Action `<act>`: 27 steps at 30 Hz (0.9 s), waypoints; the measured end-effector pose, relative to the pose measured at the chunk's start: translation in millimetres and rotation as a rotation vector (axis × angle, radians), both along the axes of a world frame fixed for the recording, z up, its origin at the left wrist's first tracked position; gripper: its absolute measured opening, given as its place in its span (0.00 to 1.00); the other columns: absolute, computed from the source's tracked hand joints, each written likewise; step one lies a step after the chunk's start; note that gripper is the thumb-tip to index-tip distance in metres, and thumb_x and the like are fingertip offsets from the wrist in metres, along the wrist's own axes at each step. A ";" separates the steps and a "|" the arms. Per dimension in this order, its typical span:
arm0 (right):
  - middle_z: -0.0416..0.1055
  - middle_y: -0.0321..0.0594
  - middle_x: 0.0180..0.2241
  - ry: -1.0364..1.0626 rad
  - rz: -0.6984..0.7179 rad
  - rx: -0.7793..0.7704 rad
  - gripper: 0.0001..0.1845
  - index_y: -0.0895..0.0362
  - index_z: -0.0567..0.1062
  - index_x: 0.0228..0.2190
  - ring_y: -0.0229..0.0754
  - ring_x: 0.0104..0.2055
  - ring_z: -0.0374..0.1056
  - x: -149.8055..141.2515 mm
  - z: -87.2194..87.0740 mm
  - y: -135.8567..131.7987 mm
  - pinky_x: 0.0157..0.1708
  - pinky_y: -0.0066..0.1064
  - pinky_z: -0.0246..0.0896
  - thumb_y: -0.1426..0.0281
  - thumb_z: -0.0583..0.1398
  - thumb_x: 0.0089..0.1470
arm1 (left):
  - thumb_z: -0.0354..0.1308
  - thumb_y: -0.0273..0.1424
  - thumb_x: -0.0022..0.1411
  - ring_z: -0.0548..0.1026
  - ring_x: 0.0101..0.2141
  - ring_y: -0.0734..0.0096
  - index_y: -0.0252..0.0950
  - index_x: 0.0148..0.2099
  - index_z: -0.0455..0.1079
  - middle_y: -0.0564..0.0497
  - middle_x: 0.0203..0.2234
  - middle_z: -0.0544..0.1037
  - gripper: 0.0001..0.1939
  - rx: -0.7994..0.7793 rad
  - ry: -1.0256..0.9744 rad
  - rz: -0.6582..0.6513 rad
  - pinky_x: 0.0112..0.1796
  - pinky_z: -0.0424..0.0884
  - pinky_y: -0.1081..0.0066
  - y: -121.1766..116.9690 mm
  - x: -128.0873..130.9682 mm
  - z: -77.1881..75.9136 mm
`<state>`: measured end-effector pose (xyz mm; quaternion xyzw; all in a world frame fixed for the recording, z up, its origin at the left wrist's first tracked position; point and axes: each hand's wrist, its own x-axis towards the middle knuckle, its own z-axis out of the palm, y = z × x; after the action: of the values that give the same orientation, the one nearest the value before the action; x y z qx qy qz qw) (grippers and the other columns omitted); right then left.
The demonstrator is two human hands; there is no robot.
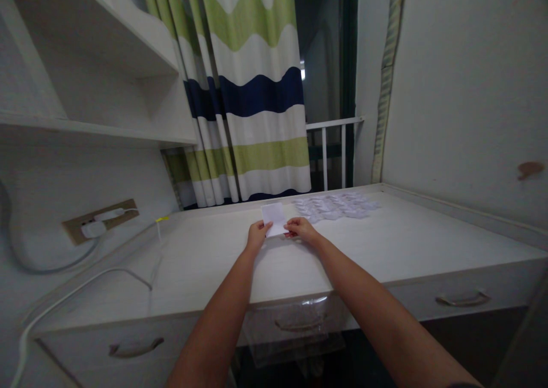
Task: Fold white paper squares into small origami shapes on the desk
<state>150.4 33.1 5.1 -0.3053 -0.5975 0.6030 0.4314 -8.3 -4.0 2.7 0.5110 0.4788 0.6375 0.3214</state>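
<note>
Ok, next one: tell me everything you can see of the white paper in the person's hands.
The white paper is a small, plain, roughly rectangular piece, smooth and matte, with no visible print. It is held over the desk, its far edge pointing toward the curtain. The left hand grips its lower left side, the right hand its lower right. Whether it is one sheet or folded layers is too small to tell.

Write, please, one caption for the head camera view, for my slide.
Left-hand fingers and right-hand fingers hold a white paper at a white desk, near white folded pieces.
</note>
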 end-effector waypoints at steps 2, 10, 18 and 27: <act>0.68 0.35 0.15 -0.019 0.012 -0.006 0.07 0.61 0.69 0.20 0.34 0.17 0.66 0.3 0.4 -0.8 0.20 0.23 0.61 0.74 0.63 0.37 | 0.64 0.41 0.35 0.69 0.24 0.70 0.30 0.28 0.72 0.49 0.22 0.75 0.20 0.010 0.008 0.016 0.24 0.62 0.74 0.1 -1.0 0.5; 0.69 0.35 0.15 -0.015 -0.005 -0.009 0.07 0.61 0.68 0.19 0.33 0.18 0.66 -0.6 -1.5 2.7 0.21 0.23 0.61 0.78 0.63 0.36 | 0.63 0.43 0.34 0.69 0.24 0.71 0.29 0.29 0.72 0.50 0.22 0.75 0.23 0.027 -0.021 -0.016 0.27 0.64 0.72 4.7 -3.0 -2.4; 0.70 0.35 0.16 0.008 0.041 0.043 0.09 0.62 0.69 0.22 0.32 0.19 0.66 0.2 -3.4 3.1 0.23 0.24 0.62 0.76 0.64 0.33 | 0.63 0.43 0.35 0.70 0.25 0.70 0.30 0.30 0.72 0.49 0.23 0.75 0.22 0.042 -0.009 0.026 0.26 0.63 0.73 2.5 -2.9 -1.0; 0.67 0.34 0.18 -0.031 -0.002 0.113 0.11 0.61 0.71 0.19 0.31 0.20 0.63 0.6 -4.4 5.5 0.21 0.22 0.58 0.68 0.66 0.31 | 0.63 0.42 0.34 0.70 0.24 0.70 0.30 0.29 0.72 0.49 0.22 0.75 0.21 0.000 0.010 -0.051 0.26 0.63 0.73 0.9 0.5 -0.8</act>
<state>150.9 38.6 0.7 -0.2903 -0.6372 0.5629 0.4391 -7.7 -3.1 1.9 0.5264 0.4671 0.6266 0.3349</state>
